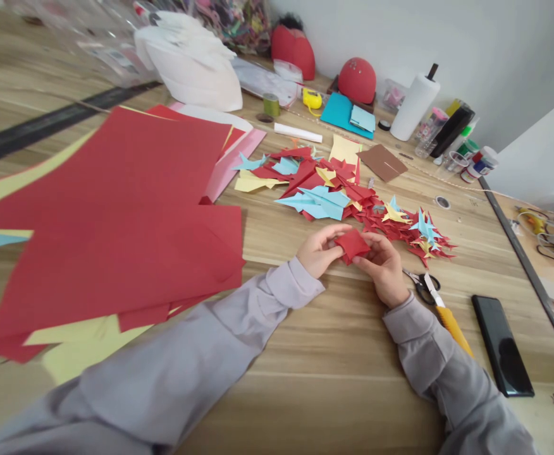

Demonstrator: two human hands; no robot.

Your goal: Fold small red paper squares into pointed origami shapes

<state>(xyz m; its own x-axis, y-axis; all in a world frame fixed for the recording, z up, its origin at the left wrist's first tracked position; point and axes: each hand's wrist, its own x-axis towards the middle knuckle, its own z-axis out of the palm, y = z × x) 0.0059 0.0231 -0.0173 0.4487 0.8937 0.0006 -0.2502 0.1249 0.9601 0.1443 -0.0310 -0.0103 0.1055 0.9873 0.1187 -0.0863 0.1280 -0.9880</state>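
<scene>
Tabletop (343, 366), folded red paper (352, 244), corner rightward.

Scissors (422, 285) and a cutter (452, 328) lie together at lower right of the frame, a phone (503, 346) to their right, as we see large paper sheets (129, 215) spread at left, folded papers (315, 189) heaped at centre, and a paper roll (414, 107) upright behind, upper right.

From your head, your one view looks forward and down over the surface (353, 354), near enough that your left hand (323, 249) and right hand (385, 268) sit just right of the frame's centre; beyond, it takes in the wall (495, 57) at upper right.
</scene>
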